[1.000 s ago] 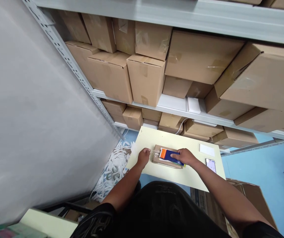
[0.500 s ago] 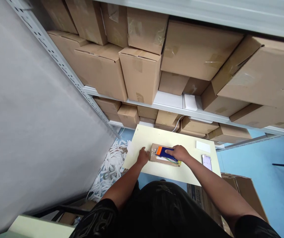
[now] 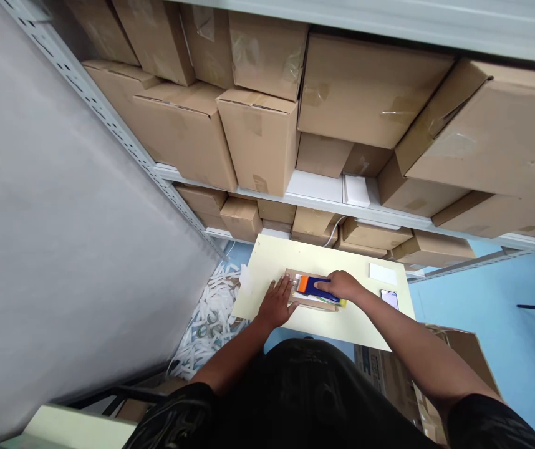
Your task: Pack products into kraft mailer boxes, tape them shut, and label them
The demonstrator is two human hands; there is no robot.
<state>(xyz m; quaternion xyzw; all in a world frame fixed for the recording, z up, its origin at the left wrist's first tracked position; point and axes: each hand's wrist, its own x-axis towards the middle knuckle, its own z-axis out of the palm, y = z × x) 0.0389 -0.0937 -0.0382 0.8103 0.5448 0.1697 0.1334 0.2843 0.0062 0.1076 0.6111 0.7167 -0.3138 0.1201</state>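
Observation:
A small flat cardboard box [image 3: 312, 303] lies on a pale yellow table [image 3: 277, 259]. On top of the box my right hand [image 3: 342, 285] grips a blue and orange tape dispenser [image 3: 313, 286]. My left hand [image 3: 277, 302] rests with fingers spread flat against the box's left end, by a strip of clear tape.
A phone [image 3: 390, 299] and a white card [image 3: 382, 274] lie on the table's right side. Metal shelving [image 3: 317, 187] full of cardboard boxes rises behind it. Shredded white paper [image 3: 211, 308] covers the floor to the left. An open carton [image 3: 445, 368] stands at the right.
My left hand has opened from a loose fist and now lies flat on the box's left end. The dispenser has shifted slightly right along the box top.

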